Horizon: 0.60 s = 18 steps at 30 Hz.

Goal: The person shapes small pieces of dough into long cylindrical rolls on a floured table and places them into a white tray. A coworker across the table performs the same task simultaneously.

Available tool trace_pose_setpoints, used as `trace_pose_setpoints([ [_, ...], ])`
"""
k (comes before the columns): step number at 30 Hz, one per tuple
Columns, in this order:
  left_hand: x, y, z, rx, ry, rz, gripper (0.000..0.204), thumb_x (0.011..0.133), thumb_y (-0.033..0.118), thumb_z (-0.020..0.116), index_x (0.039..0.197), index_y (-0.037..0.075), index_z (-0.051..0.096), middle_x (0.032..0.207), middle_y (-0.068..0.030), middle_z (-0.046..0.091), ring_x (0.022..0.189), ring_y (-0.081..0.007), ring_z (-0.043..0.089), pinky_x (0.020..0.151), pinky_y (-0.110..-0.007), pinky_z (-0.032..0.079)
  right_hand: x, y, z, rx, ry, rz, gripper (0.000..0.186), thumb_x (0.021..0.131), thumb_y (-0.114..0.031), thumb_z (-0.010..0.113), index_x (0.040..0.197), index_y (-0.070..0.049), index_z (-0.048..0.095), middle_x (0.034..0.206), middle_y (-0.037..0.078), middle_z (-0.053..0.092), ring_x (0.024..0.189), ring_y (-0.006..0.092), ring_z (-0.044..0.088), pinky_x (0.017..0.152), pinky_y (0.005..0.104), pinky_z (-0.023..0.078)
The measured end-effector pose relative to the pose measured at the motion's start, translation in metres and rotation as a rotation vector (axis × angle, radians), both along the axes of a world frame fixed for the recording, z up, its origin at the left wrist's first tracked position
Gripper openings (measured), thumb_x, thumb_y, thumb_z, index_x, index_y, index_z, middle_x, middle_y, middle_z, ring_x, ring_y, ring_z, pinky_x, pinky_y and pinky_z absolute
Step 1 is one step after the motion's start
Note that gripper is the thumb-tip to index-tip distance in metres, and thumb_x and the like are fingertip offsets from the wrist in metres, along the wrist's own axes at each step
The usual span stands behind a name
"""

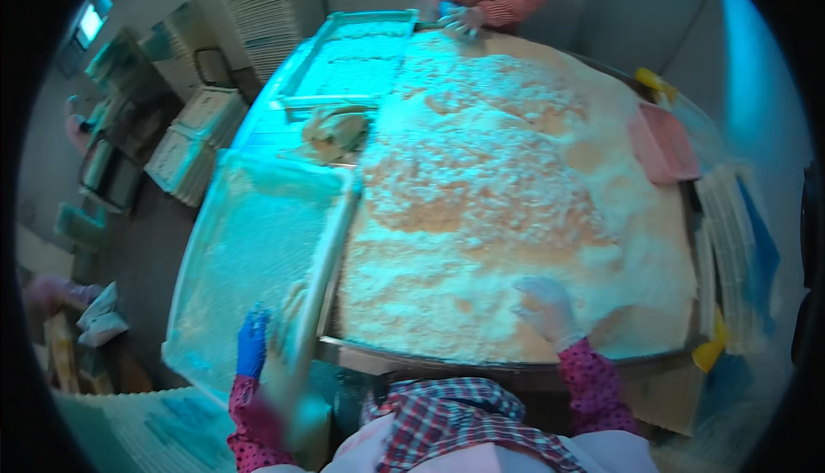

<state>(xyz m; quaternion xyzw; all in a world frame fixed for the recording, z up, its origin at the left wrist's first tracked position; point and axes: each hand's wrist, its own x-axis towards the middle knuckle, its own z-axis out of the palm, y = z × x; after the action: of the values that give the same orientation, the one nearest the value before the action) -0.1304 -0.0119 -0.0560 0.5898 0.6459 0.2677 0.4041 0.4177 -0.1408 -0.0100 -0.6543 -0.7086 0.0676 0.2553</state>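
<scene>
My left hand (252, 342), in a blue glove, is over the near right part of a large pale mesh-bottomed tray (258, 241). Its fingers point away from me and look partly smeared. Beside it runs a blurred pale streak, whose kind I cannot make out. My right hand (547, 310), in a whitish glove, is low over the near part of a broad bed of pale powder and crumbs (481, 189). Its fingers are apart, with no object seen in them. Both my forearms wear dotted pink sleeves.
A filled tray (348, 61) lies at the far left, with a crumpled cloth (335, 129) before it. Across the table a person's gloved hands (461, 19) rest near the edge. A pink tub (663, 142) stands at right. Stacked trays (198, 142) stand left.
</scene>
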Motion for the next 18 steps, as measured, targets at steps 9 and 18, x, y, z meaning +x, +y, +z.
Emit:
trace_pose_setpoints([
  [9,0.194,-0.012,0.021,0.204,-0.298,-0.342,0.038,0.091,0.014,0.054,0.127,0.003,0.048,0.115,-0.0134,0.059,0.107,-0.022,0.056,0.091,-0.032,0.042,0.041,-0.043,-0.026,0.16,0.219,-0.235,0.028,0.075,-0.011,0.064,0.103,-0.01,0.061,0.094,0.008,0.061,0.093,0.0265,0.056,0.082,0.039,0.044],
  [18,0.304,-0.04,0.013,0.567,0.189,-0.975,0.054,0.07,0.013,0.071,0.121,0.011,0.053,0.11,-0.0086,0.059,0.103,-0.03,0.054,0.085,-0.04,0.044,-0.007,-0.024,-0.01,0.041,-0.162,0.038,0.034,0.07,-0.011,0.068,0.104,-0.01,0.063,0.095,0.007,0.061,0.091,0.0264,0.057,0.079,0.0388,0.046],
])
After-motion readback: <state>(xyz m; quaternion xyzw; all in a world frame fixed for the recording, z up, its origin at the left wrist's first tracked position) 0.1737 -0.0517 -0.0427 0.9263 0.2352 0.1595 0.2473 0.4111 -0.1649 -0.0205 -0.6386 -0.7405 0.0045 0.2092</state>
